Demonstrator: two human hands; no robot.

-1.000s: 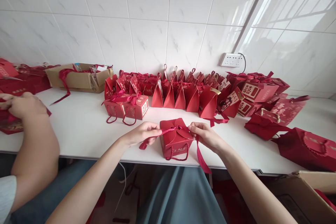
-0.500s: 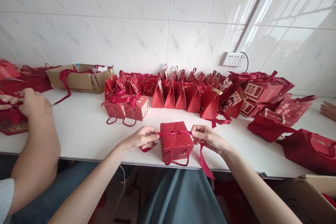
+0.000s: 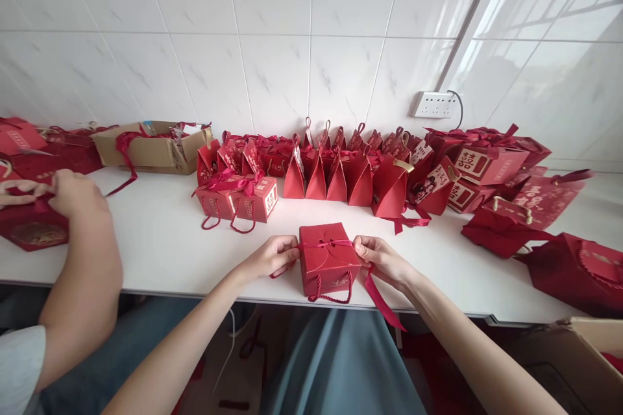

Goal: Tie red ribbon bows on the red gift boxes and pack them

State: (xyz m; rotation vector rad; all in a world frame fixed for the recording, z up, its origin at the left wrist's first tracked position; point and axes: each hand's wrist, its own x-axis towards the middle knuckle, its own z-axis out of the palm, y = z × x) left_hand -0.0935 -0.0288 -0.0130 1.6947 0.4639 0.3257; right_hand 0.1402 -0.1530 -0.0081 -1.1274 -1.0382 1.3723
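A small red box [image 3: 327, 266] with rope handles stands at the front edge of the white table, closed on top. A red ribbon [image 3: 382, 301] runs across its lid, knotted near the middle, with a long tail hanging past the table edge on the right. My left hand [image 3: 276, 255] pinches the ribbon close against the box's left side. At the right side, my right hand [image 3: 379, 258] pinches the other part of the ribbon between thumb and fingers.
Rows of red boxes [image 3: 316, 178] line the wall, with a handled box [image 3: 238, 198] before them. Red bags [image 3: 574, 272] lie right; a cardboard box [image 3: 146, 149] stands back left. Another person's hand [image 3: 73, 194] works at a red box on the far left.
Both my hands have drawn closer to the box's sides, still pinching the ribbon. The other person's hands have shifted slightly at the left, and the view has moved a little.
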